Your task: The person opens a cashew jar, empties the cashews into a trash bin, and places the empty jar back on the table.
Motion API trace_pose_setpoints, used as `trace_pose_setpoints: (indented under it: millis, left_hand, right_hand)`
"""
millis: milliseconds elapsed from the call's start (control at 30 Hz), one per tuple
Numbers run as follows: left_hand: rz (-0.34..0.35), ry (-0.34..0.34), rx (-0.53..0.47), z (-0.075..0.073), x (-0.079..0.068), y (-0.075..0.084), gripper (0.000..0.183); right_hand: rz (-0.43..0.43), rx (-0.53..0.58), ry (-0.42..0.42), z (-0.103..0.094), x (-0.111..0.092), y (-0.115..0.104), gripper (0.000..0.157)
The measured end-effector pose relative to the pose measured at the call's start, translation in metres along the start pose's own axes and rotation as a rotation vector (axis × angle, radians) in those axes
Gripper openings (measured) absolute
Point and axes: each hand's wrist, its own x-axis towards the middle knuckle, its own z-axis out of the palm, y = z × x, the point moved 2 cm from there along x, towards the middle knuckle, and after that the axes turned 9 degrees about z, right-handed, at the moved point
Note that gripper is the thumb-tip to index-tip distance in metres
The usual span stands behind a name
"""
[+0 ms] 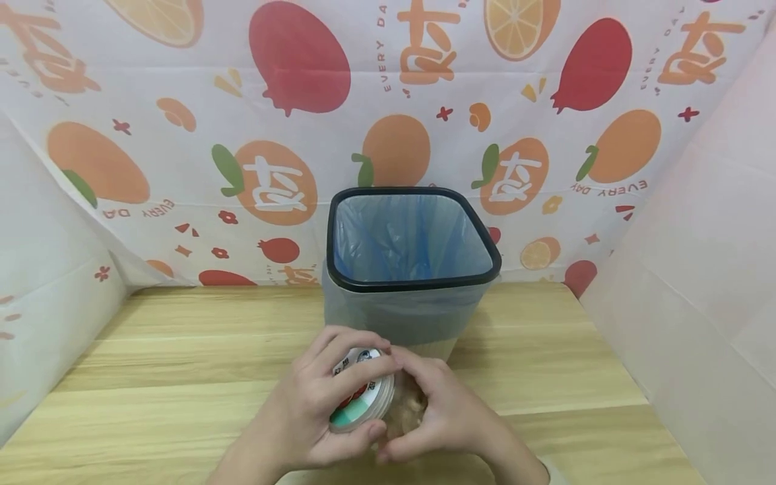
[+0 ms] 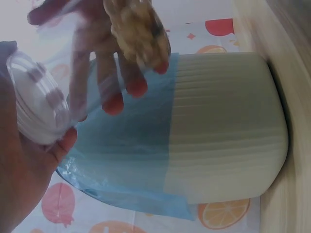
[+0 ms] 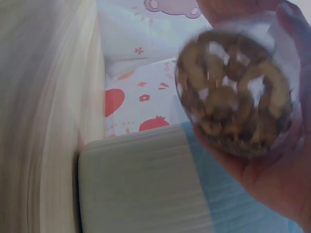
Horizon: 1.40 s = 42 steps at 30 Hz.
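Observation:
Both hands hold a clear plastic jar [image 3: 233, 92] with curved, cashew-like nuts gathered at its bottom. It is tilted on its side in front of the bin. My left hand [image 1: 315, 404] grips the round lid [image 1: 358, 404], printed white, green and red, with fingers over the top and the thumb at its lower edge. On the other side, my right hand [image 1: 451, 407] wraps round the jar's body, its fingers [image 2: 108, 82] showing through the clear wall in the left wrist view. Motion blurs the nuts [image 2: 138, 34] there.
Just beyond the hands stands a pale bin [image 1: 394, 313] with a black rim [image 1: 418, 287] and a blue bag [image 1: 388, 236] lining it. The wooden table [image 1: 182, 377] lies under everything. A fruit-printed cloth [image 1: 376, 87] hangs behind, with pale cloth walls at both sides.

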Motion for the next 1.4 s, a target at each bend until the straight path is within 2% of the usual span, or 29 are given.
trace_pose_setpoints:
  millis: [133,300,367,533,633,800,1000,1233,1400]
  left_hand:
    - [-0.042,0.000,0.037,0.0010,-0.0012,0.0009,0.042]
    - [-0.065,-0.023,0.040,-0.0008,-0.0015,0.0021,0.047]
    - [-0.038,-0.035,0.026,-0.0028,-0.0010,0.0012,0.050]
    - [0.067,-0.044,-0.032,-0.0064,0.0014,0.0001,0.054]
    - [0.075,-0.049,-0.049,-0.0062,0.0020,0.0016,0.052]
    - [0.083,-0.038,-0.049,-0.0049,0.0033,0.0027,0.051]
    - [0.089,-0.007,-0.025,-0.0044,0.0040,0.0012,0.046]
    - [0.030,0.002,0.050,-0.0042,0.0018,0.0007,0.045]
    - [0.014,-0.005,0.058,-0.0042,0.0008,0.0005,0.047]
  right_hand:
    - [0.050,-0.049,0.075,0.0029,-0.0020,-0.0035,0.096]
    - [0.046,-0.053,0.082,0.0029,-0.0019,-0.0051,0.095]
    - [0.024,-0.031,0.054,0.0018,-0.0011,-0.0035,0.095]
    - [0.005,0.125,-0.083,-0.0017,-0.0026,0.0011,0.091]
    - [-0.003,0.169,-0.128,-0.0029,-0.0028,0.0014,0.090]
    - [-0.038,0.148,-0.139,-0.0040,-0.0016,0.0014,0.089]
    - [-0.036,0.103,-0.097,-0.0023,-0.0014,-0.0009,0.090]
    - [-0.036,-0.040,0.034,0.0012,0.0004,-0.0058,0.101]
    - [-0.017,-0.045,0.038,0.0007,-0.0006,-0.0041,0.098]
